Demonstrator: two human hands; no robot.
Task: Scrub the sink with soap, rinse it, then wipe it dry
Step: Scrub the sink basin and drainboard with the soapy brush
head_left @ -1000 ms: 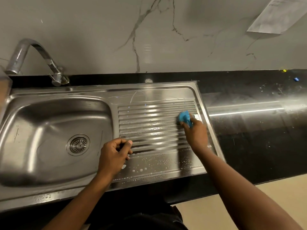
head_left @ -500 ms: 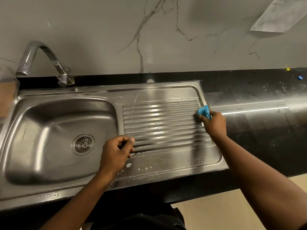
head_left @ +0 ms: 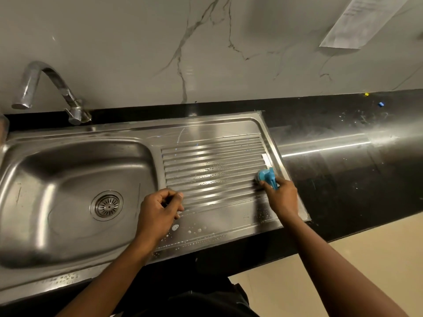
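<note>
The stainless steel sink point(head_left: 68, 170) has its basin on the left, with a round drain point(head_left: 107, 205), and a ribbed drainboard point(head_left: 212, 161) on the right. My right hand point(head_left: 282, 200) grips a blue scrubber point(head_left: 266, 176) and presses it on the right end of the ribs, close to the sink's right rim. My left hand point(head_left: 158, 211) rests as a curled fist on the drainboard's near left part, beside the basin, with nothing seen in it. Soap bubbles point(head_left: 190, 232) and wet streaks lie on the flat strip in front of the ribs.
A curved metal tap point(head_left: 52, 88) stands behind the basin at the back left. Black countertop point(head_left: 343, 179) stretches right of the sink, with small yellow and blue bits at its far back. A paper sheet point(head_left: 366, 19) hangs on the marble wall.
My right hand slid the blue scrubber to the right end of the ribs, then a little nearer to me. My left fist stayed in place.
</note>
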